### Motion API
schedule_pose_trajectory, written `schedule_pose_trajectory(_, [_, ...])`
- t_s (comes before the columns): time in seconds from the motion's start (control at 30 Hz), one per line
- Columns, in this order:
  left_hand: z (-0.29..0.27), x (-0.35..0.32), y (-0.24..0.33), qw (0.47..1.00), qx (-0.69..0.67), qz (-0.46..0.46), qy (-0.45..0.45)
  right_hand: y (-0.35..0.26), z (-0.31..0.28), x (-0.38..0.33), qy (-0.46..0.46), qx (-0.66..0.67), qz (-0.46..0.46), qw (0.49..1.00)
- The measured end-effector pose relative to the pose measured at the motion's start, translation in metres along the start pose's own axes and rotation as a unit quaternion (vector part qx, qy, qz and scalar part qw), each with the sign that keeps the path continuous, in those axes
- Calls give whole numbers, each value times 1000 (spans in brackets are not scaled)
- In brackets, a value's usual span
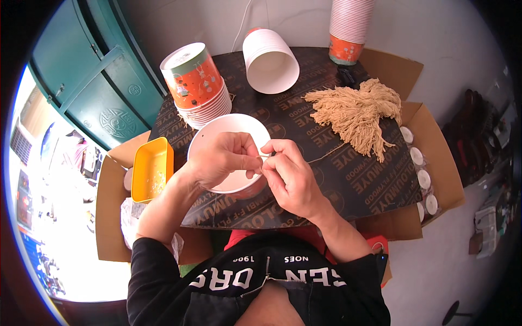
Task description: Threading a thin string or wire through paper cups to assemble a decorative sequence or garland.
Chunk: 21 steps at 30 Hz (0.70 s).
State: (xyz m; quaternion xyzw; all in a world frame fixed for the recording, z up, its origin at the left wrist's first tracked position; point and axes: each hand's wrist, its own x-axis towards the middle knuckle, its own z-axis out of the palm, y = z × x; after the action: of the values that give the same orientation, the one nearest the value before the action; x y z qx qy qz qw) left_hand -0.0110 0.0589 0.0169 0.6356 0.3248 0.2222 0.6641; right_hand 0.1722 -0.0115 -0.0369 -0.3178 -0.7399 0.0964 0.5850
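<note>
An open white paper bucket (205,142) with an orange outside stands upright at the near side of the table, a small hole showing near its rim. Above its right rim my two hands meet fingertip to fingertip. My left hand (225,160) is closed in a pinch over the bucket's mouth, and my right hand (291,179) pinches just outside the rim. A thin tan string (329,154) runs from the right hand toward a bundle of tan strings (356,114) on the table. A short pale bit shows between the fingertips; the fingers mostly hide it.
A stack of upturned orange buckets (197,87) stands behind the left hand. One white bucket (270,65) lies on its side at the back; a tall bucket stack (348,32) is farther right. A yellow bin (153,169) hangs at the left edge. Cardboard boxes (435,157) flank the dark table (375,185).
</note>
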Motion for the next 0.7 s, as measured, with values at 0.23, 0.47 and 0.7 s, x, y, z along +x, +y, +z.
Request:
schedule_pose_trajectory(0.23, [-2, -1, -3, 995, 99, 3, 6, -2, -5, -2, -40, 29, 20, 999])
schedule_pose_trajectory(0.47, [7, -2, -9, 980, 187, 64, 36, 14, -6, 1, -8, -24, 40, 999])
schedule_pose_trajectory(0.7, [32, -12, -9, 888, 374, 218, 156, 14, -4, 4, -10, -52, 22, 998])
